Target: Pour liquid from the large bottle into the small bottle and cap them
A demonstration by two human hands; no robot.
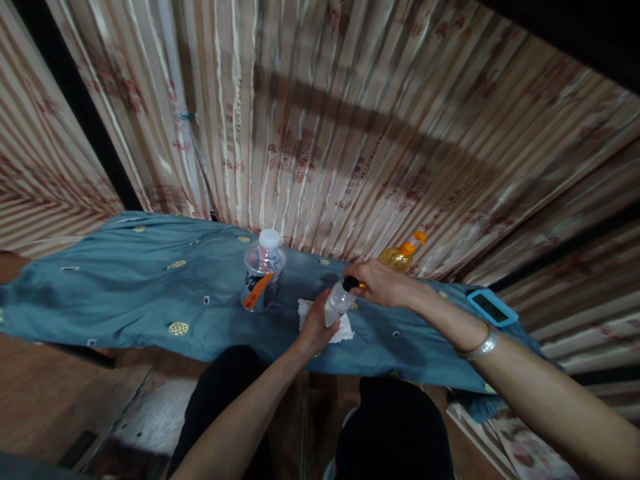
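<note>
My left hand (318, 325) is wrapped round a small clear bottle (341, 298), which leans to the right above the table. Fingers of my right hand (376, 281) grip the bottle's black cap (351, 284) from above. Whether the cap is loose or still seated on the neck cannot be made out. Beneath the bottle and my left hand lies a white scalloped cloth or napkin (344, 332). A larger clear plastic bottle (261, 277) with a white lid and an orange and black label stands upright to the left.
Behind my right hand is a yellow bottle with an orange pump (397, 257). A blue-framed device with a dark screen (493, 307) lies at the table's right end. The blue patterned tablecloth (135, 287) covers the narrow table. A striped curtain (300, 120) hangs close behind it.
</note>
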